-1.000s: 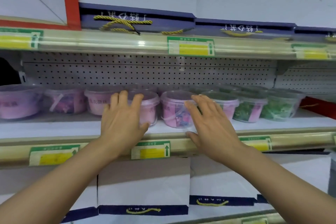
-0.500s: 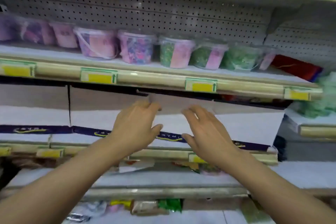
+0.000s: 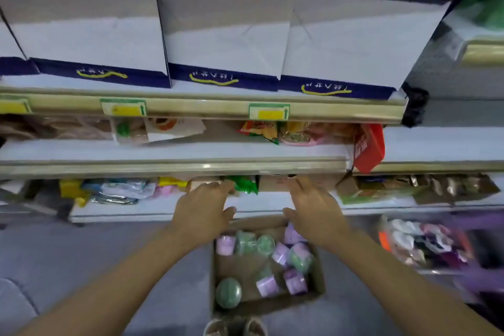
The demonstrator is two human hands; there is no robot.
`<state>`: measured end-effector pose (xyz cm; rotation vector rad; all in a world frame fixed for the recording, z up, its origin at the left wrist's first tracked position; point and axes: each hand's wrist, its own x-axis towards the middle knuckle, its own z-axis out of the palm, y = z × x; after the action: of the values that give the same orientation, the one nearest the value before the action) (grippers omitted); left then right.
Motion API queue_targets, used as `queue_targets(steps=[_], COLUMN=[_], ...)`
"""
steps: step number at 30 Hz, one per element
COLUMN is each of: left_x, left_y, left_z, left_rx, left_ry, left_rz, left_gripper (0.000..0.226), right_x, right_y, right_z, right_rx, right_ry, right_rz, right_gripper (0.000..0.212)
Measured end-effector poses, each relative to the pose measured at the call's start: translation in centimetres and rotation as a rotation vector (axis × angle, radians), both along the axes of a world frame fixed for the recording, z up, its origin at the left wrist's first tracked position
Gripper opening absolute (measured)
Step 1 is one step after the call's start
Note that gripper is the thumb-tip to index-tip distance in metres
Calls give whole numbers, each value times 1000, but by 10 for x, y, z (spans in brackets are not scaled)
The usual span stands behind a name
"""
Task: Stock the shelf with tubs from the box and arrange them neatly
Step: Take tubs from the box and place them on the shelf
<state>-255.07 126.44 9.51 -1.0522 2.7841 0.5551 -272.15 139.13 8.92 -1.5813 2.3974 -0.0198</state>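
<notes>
I look down at the box on the floor by my feet. It is a brown cardboard box and it is open at the top. Inside it I see tubs, some purple and some green. A few stand up and a few lie on their sides, all mixed up. One big green tub sits in the near left corner of the box.

My left hand and my right hand are both out in front of me, above the far end of the box. My fingers are spread and loose. I hold nothing in either hand. Neither hand touches a tub yet.

In front of me are shelves. A high one holds white bags with dark blue bottoms. The lower shelves hold packets and wrappers in many colours. I cannot see any tubs on these shelves from here.

I think there is still a lot to do. Many tubs are left in the box, maybe ten or so. I think my next job is to reach down, pick up a tub or two, and put them up on the shelf in a neat row.
</notes>
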Motion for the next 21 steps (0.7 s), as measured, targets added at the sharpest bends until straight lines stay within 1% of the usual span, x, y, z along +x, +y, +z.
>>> queue_targets(steps=[4,8,14,17,21], left_x=[5,10,15,10,-7], left_y=[13,20,29,36,49], left_z=[-62,-119,-195,-231,-287], left_rx=[137,250,344,400,446], left_ry=[-95,-158,-265,-288,-326], left_rz=[-29,-35,-43,-14,-8], left_gripper=[33,32,30,26,28], right_x=[-3,-4,-7,-15,-29], right_y=[31,54,76,91,111], right_z=[-61,-114,-182,-225,-289], right_rx=[89,184,268,297,335], right_ry=[-70,-130,-180,-231,-238], right_rz=[-88,-185,-338,-398,-437], right_gripper=[40,44,35,39,45])
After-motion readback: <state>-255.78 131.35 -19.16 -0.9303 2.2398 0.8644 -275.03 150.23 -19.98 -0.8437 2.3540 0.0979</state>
